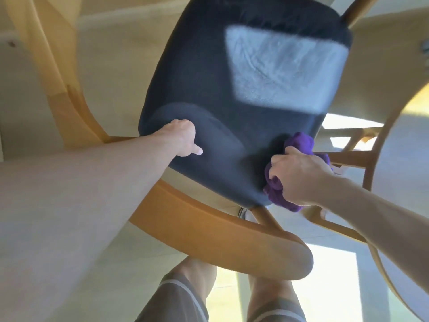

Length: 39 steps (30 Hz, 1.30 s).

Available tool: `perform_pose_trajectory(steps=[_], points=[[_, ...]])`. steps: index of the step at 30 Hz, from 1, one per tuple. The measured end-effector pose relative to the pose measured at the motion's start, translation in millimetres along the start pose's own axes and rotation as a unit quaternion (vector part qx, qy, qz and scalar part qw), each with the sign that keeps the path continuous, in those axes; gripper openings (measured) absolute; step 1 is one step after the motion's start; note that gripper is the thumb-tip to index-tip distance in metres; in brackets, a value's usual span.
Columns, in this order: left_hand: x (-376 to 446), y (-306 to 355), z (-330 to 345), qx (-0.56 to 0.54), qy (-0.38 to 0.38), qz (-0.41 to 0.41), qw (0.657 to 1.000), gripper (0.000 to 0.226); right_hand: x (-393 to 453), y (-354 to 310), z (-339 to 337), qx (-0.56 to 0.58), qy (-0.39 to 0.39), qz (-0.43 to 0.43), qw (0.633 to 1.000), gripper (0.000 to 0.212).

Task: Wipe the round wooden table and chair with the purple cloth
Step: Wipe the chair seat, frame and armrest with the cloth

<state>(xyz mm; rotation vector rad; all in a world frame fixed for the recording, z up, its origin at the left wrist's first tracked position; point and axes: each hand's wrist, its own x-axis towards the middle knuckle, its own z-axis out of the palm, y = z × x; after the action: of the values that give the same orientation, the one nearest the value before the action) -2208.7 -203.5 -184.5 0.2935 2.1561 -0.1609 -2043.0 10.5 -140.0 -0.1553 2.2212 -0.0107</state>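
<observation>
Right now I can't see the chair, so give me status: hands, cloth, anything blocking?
Right hand grips purple cloth against dark seat. Left hand rests on seat. Nothing blocking.

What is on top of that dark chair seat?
On the seat the left hand rests, a purple cloth is gripped by the right hand, and sunlight falls. Seat beneath them is hidden.

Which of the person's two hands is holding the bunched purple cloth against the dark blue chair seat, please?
The right hand, at the seat's near right edge, grips the bunched purple cloth; the left hand rests bare on the seat.
</observation>
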Motion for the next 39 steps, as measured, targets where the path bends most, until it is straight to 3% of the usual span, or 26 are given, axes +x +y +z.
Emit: perform_pose_trajectory(steps=[3,6,8,10,12,15,19,24,27,32,35,37,39], points=[[-0.4,0.4,-0.3,0.001,-0.003,-0.002,1.0,0.051,-11.8,23.3,-11.6,0.146,0.062,0.083,0.984,0.026],[1.5,-0.1,0.1,-0.007,0.002,-0.003,1.0,0.051,-10.4,42.9,-31.6,0.329,0.235,0.156,0.901,0.04],[2.4,-0.1,0.8,-0.003,0.005,-0.009,1.0,0.053,8.0,41.3,-50.7,0.369,0.327,0.149,0.857,0.048],[4.3,0.0,1.6,0.001,0.009,-0.013,1.0,0.054,36.1,23.6,-69.0,0.36,0.366,0.105,0.852,0.055],[6.8,-1.1,3.7,-0.002,0.015,-0.012,1.0,0.057,66.7,-1.1,-78.8,0.317,0.337,0.071,0.884,0.058],[10.4,-3.0,6.5,-0.006,0.022,-0.007,1.0,0.063,95.7,-26.0,-67.7,0.227,0.231,0.073,0.943,0.052],[11.2,-1.8,5.2,-0.01,0.019,-0.005,1.0,0.064,80.4,-30.1,-20.9,0.212,0.236,0.095,0.944,0.044],[8.5,-0.5,5.9,-0.022,0.006,-0.012,1.0,0.064,36.9,-5.7,26.3,0.221,0.169,0.086,0.957,0.026],[8.5,0.8,5.7,-0.021,0.004,-0.015,1.0,0.063,27.1,26.7,18.8,0.315,0.168,0.131,0.925,0.018],[4.7,1.4,2.5,-0.038,0.001,-0.021,0.999,0.063,65.8,77.1,-61.8,0.436,0.337,0.169,0.817,0.033],[5.1,1.9,3.4,-0.046,0.002,-0.022,0.999,0.061,113.7,84.1,-125.3,0.452,0.418,0.146,0.774,0.038],[5.8,1.7,3.2,-0.049,0.005,-0.022,0.999,0.06,144.9,73.2,-152.8,0.451,0.434,0.12,0.77,0.033],[6.2,1.4,3.4,-0.049,0.009,-0.019,0.999,0.06,166.4,49.8,-157.5,0.45,0.376,0.089,0.805,0.021]])
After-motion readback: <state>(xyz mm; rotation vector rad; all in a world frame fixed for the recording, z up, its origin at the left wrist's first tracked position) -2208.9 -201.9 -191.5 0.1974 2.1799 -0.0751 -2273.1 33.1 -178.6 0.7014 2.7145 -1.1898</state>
